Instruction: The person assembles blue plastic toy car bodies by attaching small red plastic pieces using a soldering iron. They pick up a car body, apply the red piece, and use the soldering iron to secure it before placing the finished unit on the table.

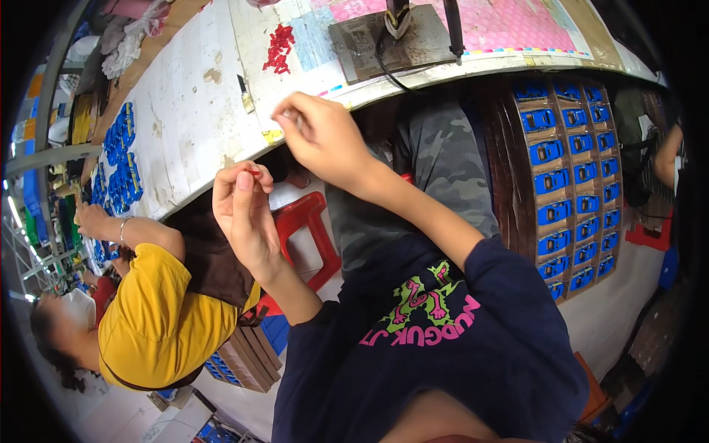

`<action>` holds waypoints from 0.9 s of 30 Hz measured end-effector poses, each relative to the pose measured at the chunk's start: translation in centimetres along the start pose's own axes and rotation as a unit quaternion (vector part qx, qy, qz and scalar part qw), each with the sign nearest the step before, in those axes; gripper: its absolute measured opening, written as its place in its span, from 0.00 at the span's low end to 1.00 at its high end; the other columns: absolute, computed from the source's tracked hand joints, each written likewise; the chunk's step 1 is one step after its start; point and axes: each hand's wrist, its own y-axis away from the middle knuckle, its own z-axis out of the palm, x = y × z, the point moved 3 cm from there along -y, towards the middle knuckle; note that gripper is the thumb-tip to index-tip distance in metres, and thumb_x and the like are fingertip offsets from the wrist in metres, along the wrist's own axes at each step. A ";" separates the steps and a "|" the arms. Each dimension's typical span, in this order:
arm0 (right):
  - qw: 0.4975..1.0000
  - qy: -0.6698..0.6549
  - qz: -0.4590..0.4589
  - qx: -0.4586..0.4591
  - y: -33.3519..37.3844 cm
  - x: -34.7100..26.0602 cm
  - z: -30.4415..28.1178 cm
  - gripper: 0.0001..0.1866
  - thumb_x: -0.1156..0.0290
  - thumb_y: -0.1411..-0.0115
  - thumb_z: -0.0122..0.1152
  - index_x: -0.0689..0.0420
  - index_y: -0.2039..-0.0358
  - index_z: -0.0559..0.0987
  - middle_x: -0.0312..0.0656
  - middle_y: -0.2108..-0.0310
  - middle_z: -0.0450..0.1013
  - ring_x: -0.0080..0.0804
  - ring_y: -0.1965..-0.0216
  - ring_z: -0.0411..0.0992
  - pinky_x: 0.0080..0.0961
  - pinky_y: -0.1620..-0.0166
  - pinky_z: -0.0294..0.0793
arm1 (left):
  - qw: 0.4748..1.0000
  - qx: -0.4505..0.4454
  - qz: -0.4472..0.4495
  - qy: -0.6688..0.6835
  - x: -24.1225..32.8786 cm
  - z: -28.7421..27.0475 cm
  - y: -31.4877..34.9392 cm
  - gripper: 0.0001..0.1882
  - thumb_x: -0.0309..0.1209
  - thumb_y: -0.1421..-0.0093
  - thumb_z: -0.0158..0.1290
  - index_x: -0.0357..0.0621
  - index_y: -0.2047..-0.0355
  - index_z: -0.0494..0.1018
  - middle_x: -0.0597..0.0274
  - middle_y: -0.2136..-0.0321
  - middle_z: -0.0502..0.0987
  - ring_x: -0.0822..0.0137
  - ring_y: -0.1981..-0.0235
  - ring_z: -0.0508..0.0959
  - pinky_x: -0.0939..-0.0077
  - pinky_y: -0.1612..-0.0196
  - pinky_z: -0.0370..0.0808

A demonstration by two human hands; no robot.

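Observation:
Between the thumb and fingers of my left hand [244,214] is a small red plastic piece [255,173], held just off the table's near edge. My right hand [321,136] is raised a little above and to the right of it, over that same edge. Its fingers are curled in and slightly blurred, and anything within them is hidden. Farther back on the white worktable [199,96] lies a loose pile of similar red pieces [279,49].
A metal plate [391,44] with a cabled tool stands at the table's back. Blue toy cars fill a divided carton [550,181] at right; more blue pieces [122,162] lie at far left. A person in a yellow shirt [162,317] works at left, beside a red stool [314,236].

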 end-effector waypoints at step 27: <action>0.946 0.324 0.021 -0.004 1.0 1.4 -0.9 0.05 0.75 0.50 0.50 0.60 0.72 0.67 0.50 0.77 0.67 0.49 0.76 0.68 0.39 0.73 0.67 | 0.980 0.047 -0.070 -0.181 -4.3 -1.5 -4.0 0.08 0.26 0.47 0.51 0.32 0.69 0.71 0.60 0.76 0.74 0.75 0.74 0.72 0.85 0.69 0.66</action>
